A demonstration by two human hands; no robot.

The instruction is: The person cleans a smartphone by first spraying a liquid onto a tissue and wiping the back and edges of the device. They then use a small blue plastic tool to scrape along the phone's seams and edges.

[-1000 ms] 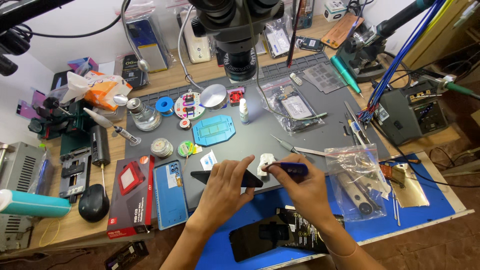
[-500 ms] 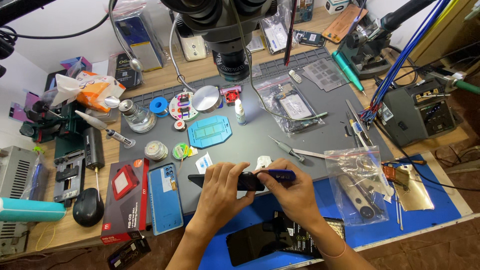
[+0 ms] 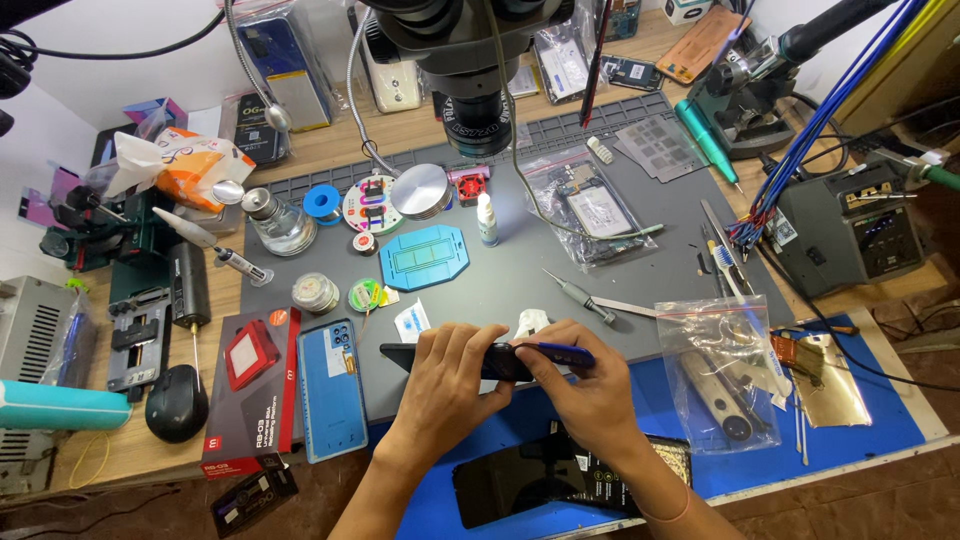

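Note:
My left hand (image 3: 447,380) grips a dark phone (image 3: 400,355) held on edge just above the grey work mat (image 3: 640,230). My right hand (image 3: 590,395) pinches the phone's right end and holds a blue thin tool (image 3: 558,351) against its edge. A small white scrap (image 3: 530,322) lies just behind the hands. A second dark phone (image 3: 520,475) lies face up on the blue mat (image 3: 860,420) below my wrists.
A microscope head (image 3: 470,60) hangs above the mat. Screwdriver (image 3: 580,295), tweezers, blue stencil plate (image 3: 425,257), small bottle (image 3: 487,220) and plastic bags (image 3: 720,370) lie around. A blue phone back (image 3: 330,385) and red box (image 3: 250,385) sit left; a soldering station (image 3: 850,235) right.
Both hands have stayed together on the phone, shifting it slightly; the view has tilted a little, so the bench appears lower in frame.

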